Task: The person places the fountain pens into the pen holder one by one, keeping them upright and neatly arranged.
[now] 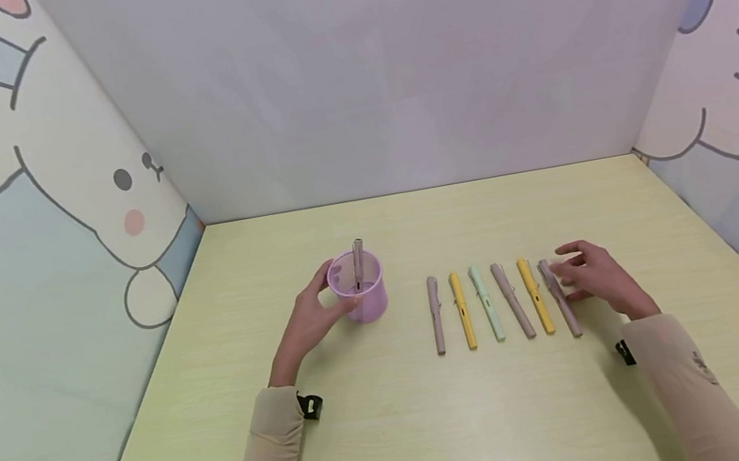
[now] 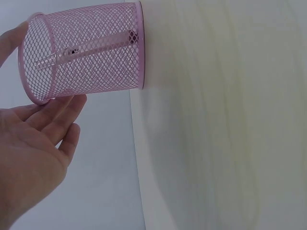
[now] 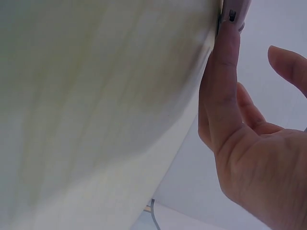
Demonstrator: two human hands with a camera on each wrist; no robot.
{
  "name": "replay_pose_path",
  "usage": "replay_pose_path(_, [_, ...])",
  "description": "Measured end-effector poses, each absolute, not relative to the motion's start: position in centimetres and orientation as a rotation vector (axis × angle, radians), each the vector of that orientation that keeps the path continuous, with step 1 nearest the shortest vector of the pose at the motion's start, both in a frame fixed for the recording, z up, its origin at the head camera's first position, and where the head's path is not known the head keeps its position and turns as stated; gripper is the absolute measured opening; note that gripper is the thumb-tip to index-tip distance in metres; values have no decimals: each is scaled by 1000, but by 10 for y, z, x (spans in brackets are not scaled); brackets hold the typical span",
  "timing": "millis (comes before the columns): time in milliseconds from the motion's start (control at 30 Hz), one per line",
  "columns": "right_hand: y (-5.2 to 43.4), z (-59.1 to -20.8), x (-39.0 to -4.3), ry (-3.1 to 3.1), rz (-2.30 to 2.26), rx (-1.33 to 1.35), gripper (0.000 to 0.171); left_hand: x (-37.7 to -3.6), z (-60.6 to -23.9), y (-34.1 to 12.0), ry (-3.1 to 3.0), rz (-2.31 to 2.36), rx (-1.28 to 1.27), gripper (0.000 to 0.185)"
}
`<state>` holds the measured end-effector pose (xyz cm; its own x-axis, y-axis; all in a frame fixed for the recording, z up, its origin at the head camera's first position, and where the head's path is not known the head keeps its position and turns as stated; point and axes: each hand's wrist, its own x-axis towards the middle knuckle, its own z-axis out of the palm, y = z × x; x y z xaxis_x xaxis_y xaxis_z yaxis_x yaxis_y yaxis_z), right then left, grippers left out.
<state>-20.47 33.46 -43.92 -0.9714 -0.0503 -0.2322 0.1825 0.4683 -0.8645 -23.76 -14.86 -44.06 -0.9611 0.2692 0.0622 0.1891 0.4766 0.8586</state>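
Observation:
My left hand (image 1: pixel 311 321) grips a pink-purple mesh pen cup (image 1: pixel 374 308), thumb on one side of the rim and fingers on the other. One mauve pen (image 1: pixel 358 261) leans inside the cup, its end above the rim; the left wrist view shows it through the mesh. On the right, my right hand (image 1: pixel 596 275) is at the rightmost mauve pen (image 1: pixel 562 304), a fingertip right against it in the right wrist view. The thumb stands apart from that pen, which lies on the table.
Left of that pen lie a yellow pen (image 1: pixel 536 296), a mauve pen (image 1: pixel 513 300), a mint green pen (image 1: pixel 486 304), another yellow pen (image 1: pixel 463 311) and another mauve pen (image 1: pixel 436 316), roughly side by side. Walls with cartoon animals border the pale wooden table (image 1: pixel 405 430).

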Motion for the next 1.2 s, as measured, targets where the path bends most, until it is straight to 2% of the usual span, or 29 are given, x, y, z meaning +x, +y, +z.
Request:
replay_pose_path(667, [332,-438,-208,2429,-1430,173,60,-237,-440,-148,2636,1519,428,88])
replay_pose_path(1200, [331,-438,-209,2450,-1329,122,67,-236,-441,-148,2648,1521,431,87])
